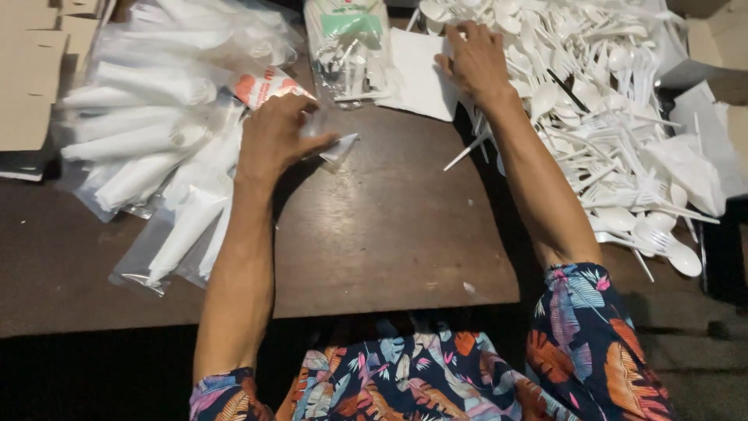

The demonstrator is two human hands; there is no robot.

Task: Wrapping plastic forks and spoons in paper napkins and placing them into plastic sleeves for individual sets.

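Both hands work over a dark brown table (389,234). On the left, the left hand (274,136) is curled with fingers bent, pinching a small clear plastic sleeve (336,146) whose pointed end sticks out to the right of the fingertips and rests on the tabletop. Whether anything sits inside that sleeve cannot be told. Farther off and to the right, the right hand (474,58) lies palm down with fingers loosely spread, its fingertips on the near edge of a heap of white plastic cutlery (600,117); it presses on spoons and forks there, and it is not clear that it has closed round any one of them. Its thumb side touches a white paper napkin (419,74) lying flat just left of the heap.

Between the two hands, at the far edge, stands a clear bag of packed cutlery with a green label (347,47). Left of the left hand sprawls a pile of filled clear packets (156,148), each holding a white rolled napkin, fanning toward the near left corner. Flat brown cardboard (31,70) lies at the far left. A single white stick (466,150) lies loose beside the right forearm. Floral-patterned sleeves (584,335) show at the near edge.
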